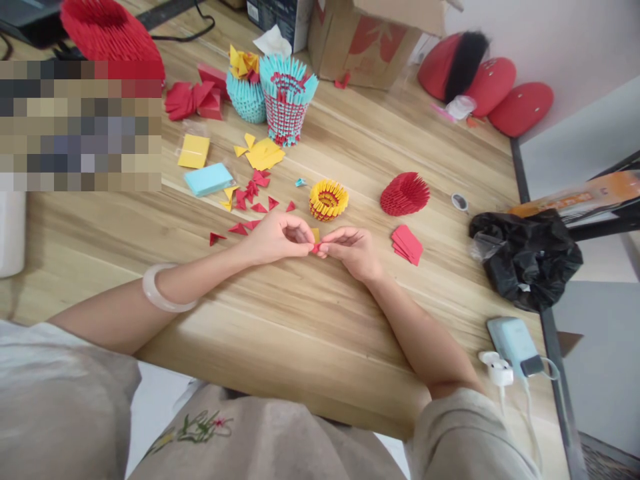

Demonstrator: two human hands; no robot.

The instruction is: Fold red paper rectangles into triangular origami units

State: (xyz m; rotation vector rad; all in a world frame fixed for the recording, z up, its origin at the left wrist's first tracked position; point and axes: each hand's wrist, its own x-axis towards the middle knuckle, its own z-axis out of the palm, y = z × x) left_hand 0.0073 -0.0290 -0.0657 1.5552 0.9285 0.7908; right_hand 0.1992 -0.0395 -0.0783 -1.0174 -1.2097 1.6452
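Note:
Between the fingertips of my left hand [283, 237] and my right hand [353, 250] is a small red folded paper piece [316, 248]. Both hands pinch it, fingers closed. A yellow bit of paper [315, 235] shows just behind it. Beyond my hands stands a small yellow and red folded-paper bowl [329, 200]. Red paper triangles [259, 208] lie scattered past my left hand. To the right sit a red folded-paper cup [404, 194] and a small stack of red paper slips [407, 245].
At the back stand a blue and red paper vase [287, 100], a blue paper pot [246, 97] and a cardboard box [365, 43]. Yellow slips [265, 155] and a blue paper stack [209, 179] lie left. A black plastic bag [530, 260] and power bank [515, 340] line the right edge.

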